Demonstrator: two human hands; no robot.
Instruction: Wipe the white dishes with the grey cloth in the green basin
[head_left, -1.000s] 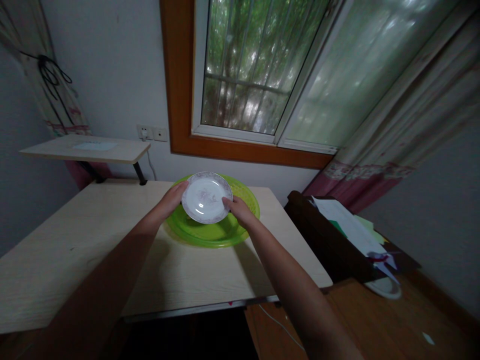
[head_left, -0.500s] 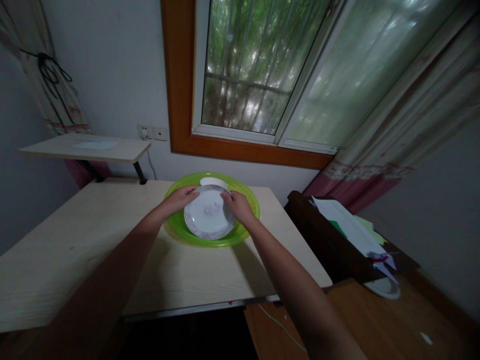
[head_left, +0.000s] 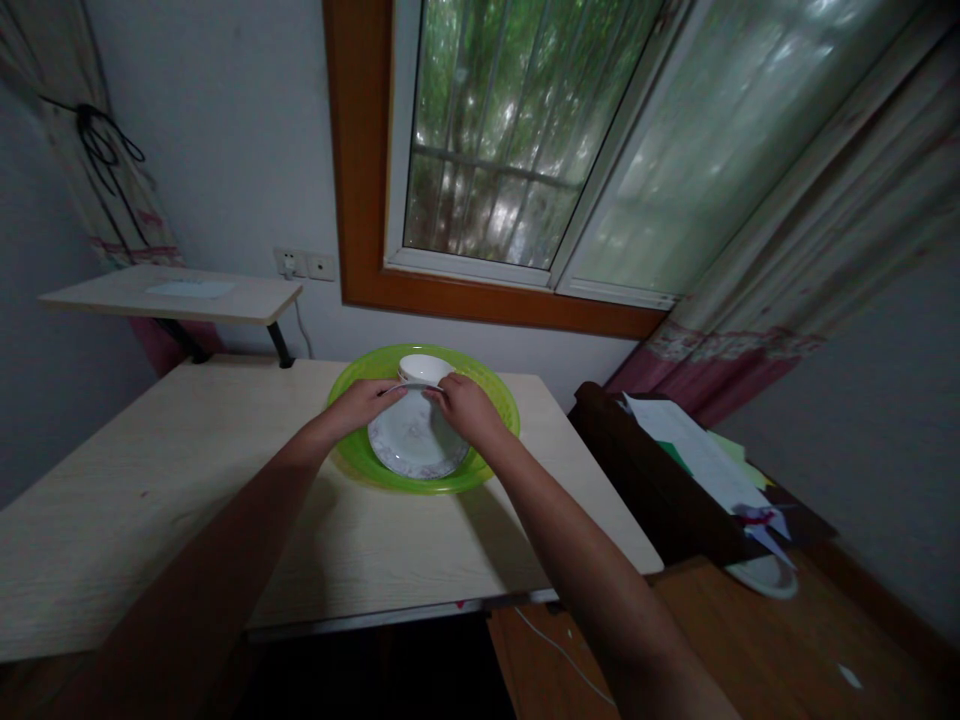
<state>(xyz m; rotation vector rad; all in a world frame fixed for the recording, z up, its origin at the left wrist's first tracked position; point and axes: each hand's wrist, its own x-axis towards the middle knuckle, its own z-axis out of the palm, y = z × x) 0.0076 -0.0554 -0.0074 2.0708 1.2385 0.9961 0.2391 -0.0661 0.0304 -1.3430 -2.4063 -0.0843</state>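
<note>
A white plate [head_left: 418,437] with a pale floral rim lies tilted in a green plastic basin [head_left: 420,488]. Its far edge is pinched on the left by my left hand [head_left: 365,403], thumb on top. On the right of that same edge, my right hand [head_left: 469,405] also has its fingers closed. Just behind the plate, a white bowl [head_left: 425,369] sits in the basin, its front partly covered by the plate and my fingers. Whatever lies under the plate is hidden.
The basin stands on a light wooden desk [head_left: 187,480] against the window wall. At the desk's back left is a raised shelf [head_left: 180,293] on black legs. A dark cabinet [head_left: 637,470] with papers [head_left: 697,450] on top stands to the right.
The plate's far edge has dropped toward me, so the plate lies flatter and more of the bowl behind it shows. Both hands have moved slightly down with it.
</note>
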